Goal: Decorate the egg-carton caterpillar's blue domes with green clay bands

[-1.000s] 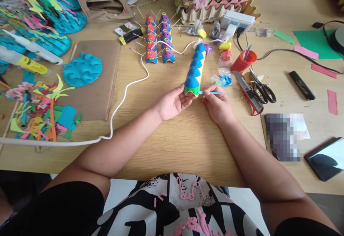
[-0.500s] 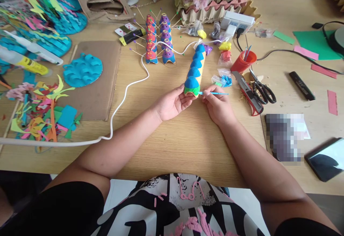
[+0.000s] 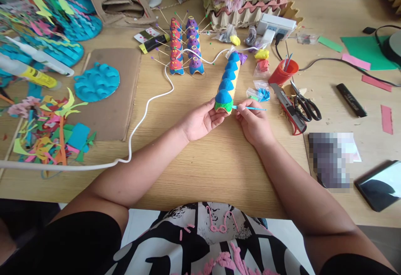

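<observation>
My left hand [image 3: 205, 120] is closed on the near end of an egg-carton strip [image 3: 226, 84]. Blue material covers the strip's row of bumps, and a green band [image 3: 223, 106] runs along its near edge. In my right hand [image 3: 254, 118] is a thin light-blue stick tool [image 3: 257, 109], pinched between thumb and fingers. Its flat tip is at the right side of the green band; whether it touches cannot be made out. Just beyond my right hand lie small plastic bags with blue clay [image 3: 264, 94] and green clay.
Two finished-looking strips with faces [image 3: 176, 47] and pin-like feelers stand further back. A white cable [image 3: 147, 104] crosses the table and my left forearm. To the right are a red cup [image 3: 284, 71], a box cutter [image 3: 290, 110] and scissors [image 3: 305, 104]. Paper scraps [image 3: 53, 133] lie left.
Almost nothing differs. The stick tool's tip has shifted very slightly at the green band; both hands keep their places.
</observation>
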`<state>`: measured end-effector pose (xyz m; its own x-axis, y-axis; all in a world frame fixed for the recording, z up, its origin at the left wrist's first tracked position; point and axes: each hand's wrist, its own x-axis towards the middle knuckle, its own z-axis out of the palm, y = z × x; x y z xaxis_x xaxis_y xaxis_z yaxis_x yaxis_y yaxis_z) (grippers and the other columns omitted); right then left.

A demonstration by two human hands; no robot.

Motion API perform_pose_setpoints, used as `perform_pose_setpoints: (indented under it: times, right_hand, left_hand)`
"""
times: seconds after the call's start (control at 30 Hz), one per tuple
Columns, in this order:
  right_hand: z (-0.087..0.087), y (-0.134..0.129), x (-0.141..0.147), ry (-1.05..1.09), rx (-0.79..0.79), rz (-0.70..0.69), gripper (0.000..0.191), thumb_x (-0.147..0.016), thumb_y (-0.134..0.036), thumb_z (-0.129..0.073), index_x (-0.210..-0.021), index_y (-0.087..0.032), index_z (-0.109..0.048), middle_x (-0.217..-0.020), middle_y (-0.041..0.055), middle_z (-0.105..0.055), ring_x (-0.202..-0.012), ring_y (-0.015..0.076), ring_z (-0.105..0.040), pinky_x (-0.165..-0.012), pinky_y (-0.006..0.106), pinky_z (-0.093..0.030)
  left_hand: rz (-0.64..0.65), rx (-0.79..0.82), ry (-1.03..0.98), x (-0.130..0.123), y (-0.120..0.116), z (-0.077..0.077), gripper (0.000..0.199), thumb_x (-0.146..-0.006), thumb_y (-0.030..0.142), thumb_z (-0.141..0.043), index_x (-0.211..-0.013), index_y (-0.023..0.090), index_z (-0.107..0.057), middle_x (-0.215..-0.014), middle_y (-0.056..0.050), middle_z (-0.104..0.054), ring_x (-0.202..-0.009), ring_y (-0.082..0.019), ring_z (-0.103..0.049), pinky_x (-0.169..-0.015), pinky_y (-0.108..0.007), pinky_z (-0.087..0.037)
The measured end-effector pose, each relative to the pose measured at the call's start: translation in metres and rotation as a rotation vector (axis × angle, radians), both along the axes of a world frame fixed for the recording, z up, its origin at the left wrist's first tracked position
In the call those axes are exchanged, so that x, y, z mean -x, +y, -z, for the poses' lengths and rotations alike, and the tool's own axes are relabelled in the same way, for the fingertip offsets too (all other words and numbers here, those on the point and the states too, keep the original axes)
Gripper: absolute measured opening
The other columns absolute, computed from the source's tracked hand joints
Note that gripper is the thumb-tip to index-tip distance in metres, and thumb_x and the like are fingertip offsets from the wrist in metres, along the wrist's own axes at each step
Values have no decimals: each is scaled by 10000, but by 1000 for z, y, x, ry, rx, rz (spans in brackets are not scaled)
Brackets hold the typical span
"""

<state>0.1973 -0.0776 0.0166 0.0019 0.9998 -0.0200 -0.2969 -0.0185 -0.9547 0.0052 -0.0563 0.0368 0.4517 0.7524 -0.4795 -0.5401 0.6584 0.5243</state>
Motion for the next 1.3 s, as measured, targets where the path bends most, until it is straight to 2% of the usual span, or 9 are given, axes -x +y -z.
perform_pose_setpoints:
  times: [0.1, 0.43, 0.53, 0.77, 0.87, 0.93, 1.03, 1.13, 1.3]
  right_hand:
    - [-1, 0, 0, 24, 0, -5, 544, -664, -650, -988, -786, -262, -626, -738, -42, -604, -710, 135, -503, -683, 306, -401]
    - [1, -1, 2, 34, -22, -2, 501, -693, -614, -985, -788, -260, -644, -728, -50, -615, -695, 129, -520, -674, 298, -402]
    - [3, -1, 1, 3, -32, 9, 472, -725, -596, -970, -800, -259, -647, -722, -55, -619, -688, 120, -519, -678, 291, -406]
    - [8, 3, -4, 94, -43, 14, 449, -745, -537, -939, -788, -257, -591, -744, -48, -613, -723, 125, -569, -678, 275, -450]
    - [8, 2, -3, 26, -82, 36, 440, -778, -560, -901, -794, -259, -581, -747, -44, -603, -711, 130, -559, -667, 285, -443]
    - [8, -1, -1, -48, -154, 106, 433, -807, -574, -880, -794, -257, -586, -751, -44, -584, -700, 128, -537, -663, 292, -431]
    - [5, -9, 3, -227, -350, 191, 394, -886, -554, -837, -788, -249, -608, -791, -28, -585, -763, 142, -551, -736, 320, -461]
    - [1, -15, 5, -443, -513, 203, 327, -966, -498, -773, -801, -248, -642, -835, -5, -615, -844, 169, -587, -827, 371, -489]
    - [-2, -17, 4, -603, -577, 243, 309, -998, -474, -725, -803, -249, -642, -818, 0, -625, -826, 179, -597, -813, 395, -500]
  left_hand:
    - [5, -22, -4, 0, 0, 1, 282, -1130, 280, -523, -1044, 136, -750, -861, -47, -820, -837, -120, -828, -764, -177, -633]
    - [1, -62, 28, -4, -3, 3, 216, -1096, 282, -604, -1043, 146, -763, -878, -42, -817, -847, -117, -804, -901, -236, -625]
    - [-9, -69, 28, -6, -3, 2, 235, -1101, 290, -599, -1007, 146, -758, -859, -35, -811, -810, -102, -781, -893, -229, -610]
    - [-9, -49, 4, -6, -2, 0, 311, -1114, 369, -572, -1000, 152, -763, -877, -45, -812, -833, -114, -777, -905, -247, -604]
    - [-1, -45, -4, -5, -2, 0, 305, -1118, 331, -556, -989, 152, -767, -877, -51, -814, -846, -124, -783, -936, -269, -602]
    - [2, -63, -11, -5, -3, 1, 251, -1097, 285, -591, -986, 151, -771, -876, -50, -816, -846, -126, -783, -972, -287, -598]
    - [6, -103, -29, -6, -4, 3, 203, -1072, 248, -630, -977, 152, -781, -907, -50, -829, -849, -126, -782, -978, -295, -596]
    - [21, -145, -40, -6, -4, 7, 172, -1052, 253, -668, -980, 159, -792, -950, -47, -837, -866, -126, -783, -973, -292, -594]
    - [44, -188, -41, -6, -3, 11, 119, -1006, 268, -745, -966, 169, -797, -961, -39, -835, -890, -128, -785, -1019, -308, -588]
